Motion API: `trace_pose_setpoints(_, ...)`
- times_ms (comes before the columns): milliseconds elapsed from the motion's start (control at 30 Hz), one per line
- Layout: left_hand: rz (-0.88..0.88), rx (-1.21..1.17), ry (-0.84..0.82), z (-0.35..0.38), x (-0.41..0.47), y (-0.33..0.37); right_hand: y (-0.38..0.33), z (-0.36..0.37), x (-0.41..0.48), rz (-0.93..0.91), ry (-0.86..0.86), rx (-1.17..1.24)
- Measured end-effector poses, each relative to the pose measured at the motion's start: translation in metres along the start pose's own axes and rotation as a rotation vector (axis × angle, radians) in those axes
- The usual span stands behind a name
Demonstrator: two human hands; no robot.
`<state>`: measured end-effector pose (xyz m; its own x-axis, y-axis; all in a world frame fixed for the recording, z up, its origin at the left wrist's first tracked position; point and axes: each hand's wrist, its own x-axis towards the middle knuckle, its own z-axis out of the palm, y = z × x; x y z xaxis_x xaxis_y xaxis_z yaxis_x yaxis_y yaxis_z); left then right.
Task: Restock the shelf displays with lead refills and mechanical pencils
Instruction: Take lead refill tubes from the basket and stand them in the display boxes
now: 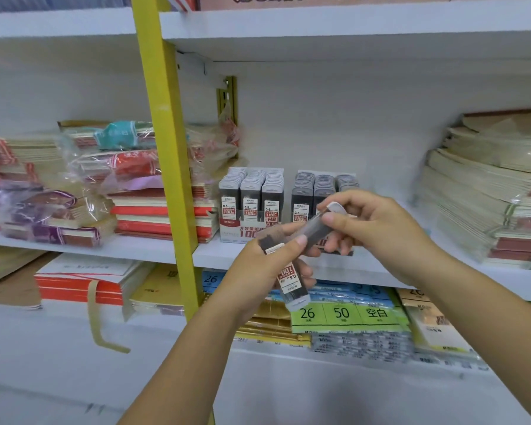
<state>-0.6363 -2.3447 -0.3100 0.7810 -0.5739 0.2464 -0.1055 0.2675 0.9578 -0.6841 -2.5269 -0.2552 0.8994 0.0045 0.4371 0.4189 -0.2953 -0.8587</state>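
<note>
While both hands grip them, lead refill cases (292, 282) read "0.5", "100".

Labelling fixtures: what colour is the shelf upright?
Yellow upright, clearest in the head view.

The light is bright, even and white, falling from above; the underside of the top shelf (350, 47) lies in soft grey shadow. The wide lens bends the shelf edges and tilts the yellow post (163, 142). My right hand (377, 222) and the refill box (316, 228) it holds are smeared by motion. The stacks (488, 185) at the right edge are soft, and plastic wrap (83, 167) on the left glints faintly.
</note>
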Motion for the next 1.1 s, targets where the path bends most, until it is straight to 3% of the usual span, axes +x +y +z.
trace_pose_setpoints(133,-0.043,0.011,0.028,-0.015,-0.015,-0.002,0.009,0.010,-0.010,0.020,-0.022,0.086)
trace_pose_setpoints(267,-0.065,-0.053,0.079,-0.024,-0.022,-0.005,0.010,0.018,-0.014,0.018,0.003,-0.054)
trace_pose_setpoints(367,-0.079,-0.057,0.113,-0.030,-0.023,-0.004,0.007,0.018,-0.015,0.001,-0.012,-0.027)
trace_pose_setpoints(533,-0.052,-0.068,0.101,-0.032,-0.022,-0.005,0.011,0.019,-0.012,0.017,0.109,0.144)
trace_pose_setpoints(700,-0.038,-0.088,0.102,-0.032,-0.016,-0.009,0.013,0.021,-0.012,0.037,0.136,0.136)
trace_pose_setpoints(833,-0.016,-0.093,0.198,-0.040,-0.010,-0.016,0.003,0.021,-0.001,-0.037,0.195,-0.060)
trace_pose_setpoints(967,0.018,-0.097,0.346,-0.055,-0.007,-0.021,-0.020,0.022,0.032,-0.266,0.261,-0.468)
trace_pose_setpoints(1100,0.039,-0.048,0.376,-0.065,-0.010,-0.021,-0.027,0.034,0.061,-0.378,0.157,-0.774)
